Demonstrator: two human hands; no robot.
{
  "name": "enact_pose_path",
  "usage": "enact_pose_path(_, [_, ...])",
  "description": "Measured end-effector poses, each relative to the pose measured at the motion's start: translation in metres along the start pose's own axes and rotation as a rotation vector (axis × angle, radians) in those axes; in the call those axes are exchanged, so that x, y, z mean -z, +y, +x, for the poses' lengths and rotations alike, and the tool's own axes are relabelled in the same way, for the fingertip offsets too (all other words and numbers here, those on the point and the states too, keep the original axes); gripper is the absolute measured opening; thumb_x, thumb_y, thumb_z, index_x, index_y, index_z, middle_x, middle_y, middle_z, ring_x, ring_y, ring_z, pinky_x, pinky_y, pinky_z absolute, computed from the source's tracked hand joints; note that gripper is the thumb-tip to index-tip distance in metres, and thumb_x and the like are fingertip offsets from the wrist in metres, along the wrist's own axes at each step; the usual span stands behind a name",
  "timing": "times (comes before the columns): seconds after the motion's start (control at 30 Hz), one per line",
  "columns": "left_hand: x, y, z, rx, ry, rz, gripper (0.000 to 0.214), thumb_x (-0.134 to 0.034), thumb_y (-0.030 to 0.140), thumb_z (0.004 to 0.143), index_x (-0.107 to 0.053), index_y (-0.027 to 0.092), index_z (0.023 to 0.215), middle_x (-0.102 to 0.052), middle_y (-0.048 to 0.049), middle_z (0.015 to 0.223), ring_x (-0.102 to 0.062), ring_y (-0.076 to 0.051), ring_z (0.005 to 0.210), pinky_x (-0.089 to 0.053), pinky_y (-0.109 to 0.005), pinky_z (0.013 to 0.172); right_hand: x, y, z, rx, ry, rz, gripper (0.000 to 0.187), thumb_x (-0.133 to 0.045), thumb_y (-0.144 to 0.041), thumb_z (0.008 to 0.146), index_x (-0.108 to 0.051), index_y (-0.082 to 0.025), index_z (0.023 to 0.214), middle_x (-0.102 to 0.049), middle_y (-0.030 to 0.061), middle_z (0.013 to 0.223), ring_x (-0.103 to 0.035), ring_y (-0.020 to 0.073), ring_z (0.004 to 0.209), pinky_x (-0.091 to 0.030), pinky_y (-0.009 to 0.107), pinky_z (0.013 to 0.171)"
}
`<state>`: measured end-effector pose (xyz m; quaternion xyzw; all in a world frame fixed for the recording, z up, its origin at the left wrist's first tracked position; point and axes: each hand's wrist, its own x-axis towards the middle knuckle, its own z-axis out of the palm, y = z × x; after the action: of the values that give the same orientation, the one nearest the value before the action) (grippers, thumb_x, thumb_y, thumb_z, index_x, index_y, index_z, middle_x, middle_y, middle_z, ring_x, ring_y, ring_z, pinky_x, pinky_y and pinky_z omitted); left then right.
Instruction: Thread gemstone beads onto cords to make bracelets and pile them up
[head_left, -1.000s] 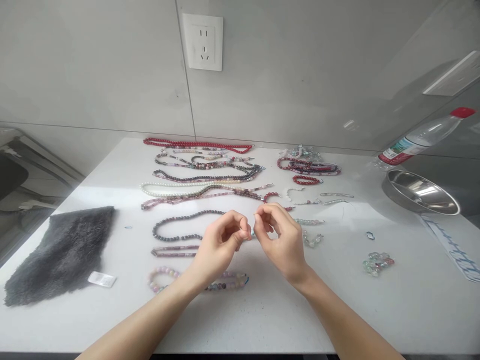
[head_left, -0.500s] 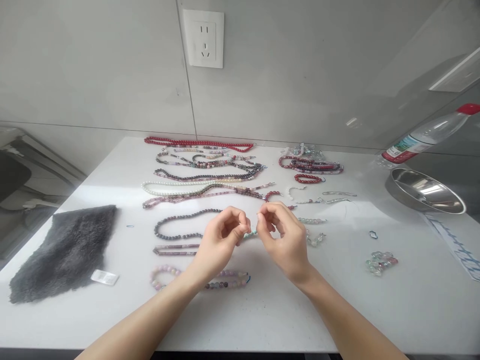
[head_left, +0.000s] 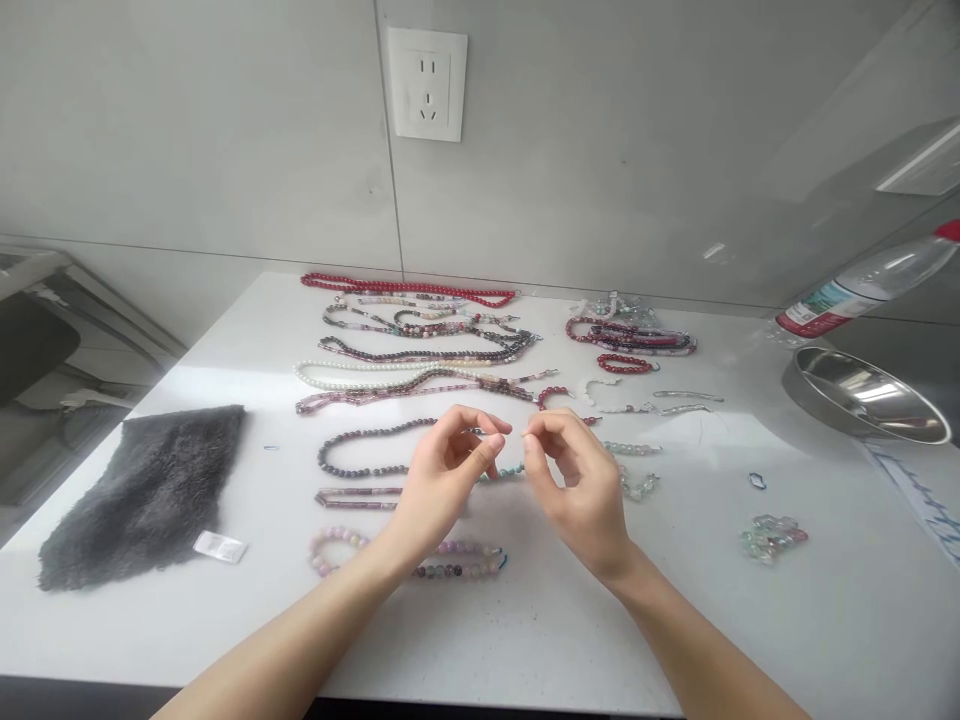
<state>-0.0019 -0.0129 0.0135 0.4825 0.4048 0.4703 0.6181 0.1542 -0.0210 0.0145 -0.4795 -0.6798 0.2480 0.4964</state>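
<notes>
Two bare hands meet nearly fingertip to fingertip above a white counter. The left hand is curled, its thumb and index finger narrowly parted; half a second ago those tips were pressed together. The right hand keeps its thumb and index finger close together, as before; whether they grip a fine thread is too small to tell. A turquoise bead strand lies just below the fingertips, between the two hands, with more of it showing than earlier. Left of the left hand are a dark bead loop and a purple strand; a gray fuzzy cloth is farther left. Right of the right hand lies a clear bead cluster. Beyond it stand a steel bowl and a bottle, whose red cap the frame's edge now cuts off.
</notes>
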Motion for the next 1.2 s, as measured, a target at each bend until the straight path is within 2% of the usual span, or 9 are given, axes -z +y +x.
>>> enact_pose_path(0.2, [-0.0012, -0.0007, -0.0011, -0.044, 0.029, 0.074, 0.016, -0.066, 0.033, 0.086, -0.061, 0.018, 0.088, -0.064, -0.0007, 0.081, -0.057, -0.01, 0.069, -0.046, -0.024, 0.064, 0.0006, -0.0017, -0.0003, -0.015, 0.003, 0.066, 0.009, -0.053, -0.012, 0.092, -0.055, -0.02, 0.089, -0.052, 0.0024, 0.086, -0.052, 0.0146, 0.077, -0.048, 0.029, 0.066])
enact_pose_path(0.43, [-0.0022, 0.0, -0.001, -0.046, 0.063, 0.144, 0.013, -0.068, 0.029, 0.083, -0.063, 0.017, 0.082, -0.067, -0.0027, 0.081, -0.056, -0.011, 0.068, -0.044, -0.024, 0.061, 0.0003, -0.0048, -0.0016, -0.048, -0.006, 0.108, 0.008, -0.056, -0.014, 0.091, -0.058, -0.021, 0.089, -0.053, 0.002, 0.086, -0.053, 0.0149, 0.078, -0.047, 0.029, 0.066])
enact_pose_path(0.53, [-0.0016, 0.0032, -0.0008, -0.008, 0.072, 0.119, 0.013, -0.069, 0.028, 0.082, -0.063, 0.017, 0.082, -0.067, -0.0036, 0.082, -0.056, -0.012, 0.069, -0.043, -0.024, 0.06, 0.0024, -0.0065, -0.0013, -0.111, -0.021, 0.164, 0.007, -0.054, -0.02, 0.093, -0.061, -0.021, 0.091, -0.055, 0.0028, 0.087, -0.053, 0.0145, 0.074, -0.046, 0.029, 0.065])
enact_pose_path(0.67, [0.001, 0.0039, 0.0012, 0.079, 0.071, 0.045, 0.018, -0.071, 0.033, 0.081, -0.063, 0.017, 0.083, -0.063, -0.0027, 0.076, -0.054, -0.011, 0.066, -0.041, -0.023, 0.056, 0.0066, -0.0076, 0.0022, -0.235, -0.066, 0.299, 0.021, -0.046, -0.03, 0.098, -0.065, -0.023, 0.105, -0.058, 0.0041, 0.095, -0.051, 0.0112, 0.064, -0.047, 0.031, 0.063])
enact_pose_path(0.73, [0.0019, 0.0024, 0.0026, 0.088, 0.091, 0.019, 0.021, -0.072, 0.035, 0.079, -0.063, 0.017, 0.082, -0.061, -0.0014, 0.073, -0.052, -0.01, 0.064, -0.04, -0.022, 0.055, 0.0077, -0.0076, 0.0044, -0.301, -0.111, 0.342, 0.02, -0.052, -0.032, 0.096, -0.065, -0.024, 0.109, -0.06, 0.004, 0.096, -0.052, 0.0108, 0.063, -0.047, 0.03, 0.061])
enact_pose_path(0.83, [0.0022, -0.0006, 0.004, 0.075, 0.102, -0.001, 0.023, -0.074, 0.036, 0.078, -0.062, 0.017, 0.081, -0.062, -0.0017, 0.074, -0.053, -0.01, 0.066, -0.041, -0.021, 0.057, 0.0075, -0.0069, 0.0066, -0.361, -0.158, 0.35, 0.015, -0.064, -0.031, 0.089, -0.069, -0.024, 0.101, -0.062, 0.0037, 0.095, -0.053, 0.0115, 0.066, -0.047, 0.027, 0.058])
enact_pose_path(0.93, [0.0028, -0.0024, 0.0042, 0.054, 0.067, -0.005, 0.024, -0.074, 0.037, 0.079, -0.063, 0.016, 0.082, -0.064, -0.0028, 0.077, -0.054, -0.01, 0.067, -0.042, -0.022, 0.059, 0.0068, -0.0057, 0.0072, -0.334, -0.128, 0.339, 0.008, -0.07, -0.029, 0.084, -0.071, -0.023, 0.09, -0.062, 0.0034, 0.09, -0.054, 0.0126, 0.068, -0.046, 0.027, 0.057])
enact_pose_path(1.1, [0.0037, 0.0006, 0.0032, 0.051, 0.024, -0.036, 0.024, -0.074, 0.036, 0.078, -0.063, 0.016, 0.082, -0.063, -0.0021, 0.073, -0.057, -0.011, 0.066, -0.044, -0.022, 0.06, 0.0079, -0.0043, 0.0075, -0.358, -0.124, 0.346, 0.012, -0.069, -0.032, 0.084, -0.068, -0.021, 0.082, -0.059, 0.0033, 0.086, -0.051, 0.0123, 0.064, -0.044, 0.027, 0.054])
enact_pose_path(1.2, [0.0028, 0.0032, 0.0032, 0.062, 0.052, -0.063, 0.023, -0.072, 0.036, 0.08, -0.062, 0.017, 0.086, -0.066, -0.0033, 0.076, -0.059, -0.012, 0.066, -0.041, -0.022, 0.054, 0.0077, -0.0044, 0.0076, -0.409, -0.137, 0.371, 0.016, -0.067, -0.036, 0.086, -0.065, -0.02, 0.085, -0.056, 0.0017, 0.081, -0.047, 0.0108, 0.059, -0.041, 0.027, 0.052])
